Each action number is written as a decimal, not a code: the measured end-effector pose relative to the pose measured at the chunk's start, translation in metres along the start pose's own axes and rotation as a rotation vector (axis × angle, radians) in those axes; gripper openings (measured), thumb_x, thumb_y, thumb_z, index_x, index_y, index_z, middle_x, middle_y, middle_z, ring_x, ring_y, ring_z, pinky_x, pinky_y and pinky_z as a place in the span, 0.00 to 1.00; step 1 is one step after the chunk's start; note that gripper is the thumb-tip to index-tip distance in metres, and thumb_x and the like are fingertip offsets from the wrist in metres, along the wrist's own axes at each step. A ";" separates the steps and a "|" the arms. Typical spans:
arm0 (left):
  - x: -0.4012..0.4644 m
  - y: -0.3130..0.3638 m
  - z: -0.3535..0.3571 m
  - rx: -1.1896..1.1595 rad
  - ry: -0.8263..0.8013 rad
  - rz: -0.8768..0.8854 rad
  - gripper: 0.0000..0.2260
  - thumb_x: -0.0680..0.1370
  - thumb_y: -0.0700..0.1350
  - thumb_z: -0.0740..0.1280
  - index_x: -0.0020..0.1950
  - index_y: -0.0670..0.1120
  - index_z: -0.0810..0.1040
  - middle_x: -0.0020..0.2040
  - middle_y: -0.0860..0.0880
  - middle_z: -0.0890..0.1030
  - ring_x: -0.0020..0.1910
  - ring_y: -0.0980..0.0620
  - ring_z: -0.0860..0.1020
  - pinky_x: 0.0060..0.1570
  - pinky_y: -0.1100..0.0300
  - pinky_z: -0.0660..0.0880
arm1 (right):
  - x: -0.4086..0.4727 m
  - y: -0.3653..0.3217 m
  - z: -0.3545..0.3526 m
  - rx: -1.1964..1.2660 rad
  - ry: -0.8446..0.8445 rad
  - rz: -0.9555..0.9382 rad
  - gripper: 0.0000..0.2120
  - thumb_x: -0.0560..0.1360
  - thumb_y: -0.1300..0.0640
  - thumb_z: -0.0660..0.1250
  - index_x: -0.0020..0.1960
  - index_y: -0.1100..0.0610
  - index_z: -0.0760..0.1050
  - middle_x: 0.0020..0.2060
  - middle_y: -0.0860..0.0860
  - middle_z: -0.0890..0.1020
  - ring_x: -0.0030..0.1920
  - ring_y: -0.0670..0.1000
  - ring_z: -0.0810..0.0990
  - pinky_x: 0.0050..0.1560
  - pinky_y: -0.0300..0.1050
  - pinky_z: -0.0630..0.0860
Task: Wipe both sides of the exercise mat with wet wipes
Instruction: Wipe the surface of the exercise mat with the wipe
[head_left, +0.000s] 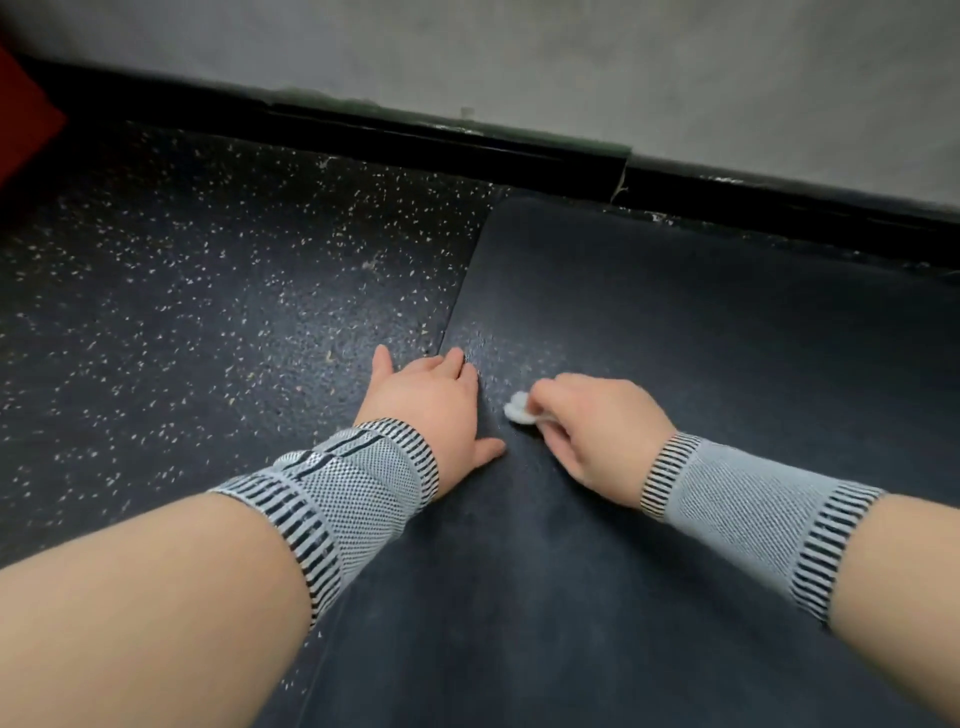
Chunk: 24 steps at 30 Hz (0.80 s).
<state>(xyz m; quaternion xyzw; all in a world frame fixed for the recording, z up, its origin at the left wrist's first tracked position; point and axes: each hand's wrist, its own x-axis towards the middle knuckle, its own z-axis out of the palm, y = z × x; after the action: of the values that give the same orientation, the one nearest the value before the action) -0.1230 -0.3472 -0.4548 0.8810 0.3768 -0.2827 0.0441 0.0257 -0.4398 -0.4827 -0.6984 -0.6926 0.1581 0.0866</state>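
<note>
A dark blue-grey exercise mat (675, 338) lies flat on the floor, running from the wall down to the bottom of the view. My left hand (428, 402) rests flat with spread fingers on the mat's left edge, its outer fingers reaching over onto the floor. My right hand (592, 423) holds a small crumpled white wet wipe (519, 408) against the mat surface, just to the right of the left hand. Only the wipe's left end shows past the fingers. Both wrists wear grey striped wristbands.
Black speckled rubber flooring (208, 312) spreads to the left of the mat. A black skirting board (441, 150) and a grey wall (571, 67) close off the far side. Something red (26, 119) sits at the far left edge.
</note>
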 end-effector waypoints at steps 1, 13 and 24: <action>0.001 0.000 -0.001 0.006 -0.005 -0.001 0.39 0.77 0.69 0.56 0.80 0.47 0.52 0.81 0.50 0.52 0.78 0.49 0.56 0.73 0.35 0.46 | -0.003 0.007 -0.005 -0.010 -0.028 -0.018 0.07 0.76 0.54 0.61 0.52 0.54 0.73 0.45 0.53 0.78 0.44 0.60 0.79 0.42 0.52 0.76; 0.006 -0.002 -0.009 0.081 -0.072 0.018 0.40 0.75 0.72 0.55 0.79 0.47 0.56 0.80 0.51 0.55 0.76 0.48 0.62 0.73 0.33 0.48 | 0.080 0.094 -0.052 0.074 0.537 0.721 0.12 0.78 0.52 0.61 0.55 0.59 0.75 0.56 0.59 0.76 0.54 0.60 0.76 0.53 0.46 0.70; 0.001 -0.001 0.000 0.012 -0.055 -0.002 0.41 0.77 0.70 0.55 0.81 0.47 0.47 0.81 0.52 0.47 0.79 0.50 0.52 0.74 0.34 0.47 | 0.101 0.016 -0.017 -0.083 0.115 0.130 0.11 0.77 0.58 0.61 0.57 0.57 0.77 0.54 0.56 0.76 0.55 0.58 0.75 0.54 0.47 0.71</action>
<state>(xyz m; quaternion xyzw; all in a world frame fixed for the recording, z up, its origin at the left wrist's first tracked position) -0.1229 -0.3462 -0.4554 0.8728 0.3743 -0.3092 0.0488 0.0451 -0.3381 -0.4824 -0.7527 -0.6458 0.0945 0.0867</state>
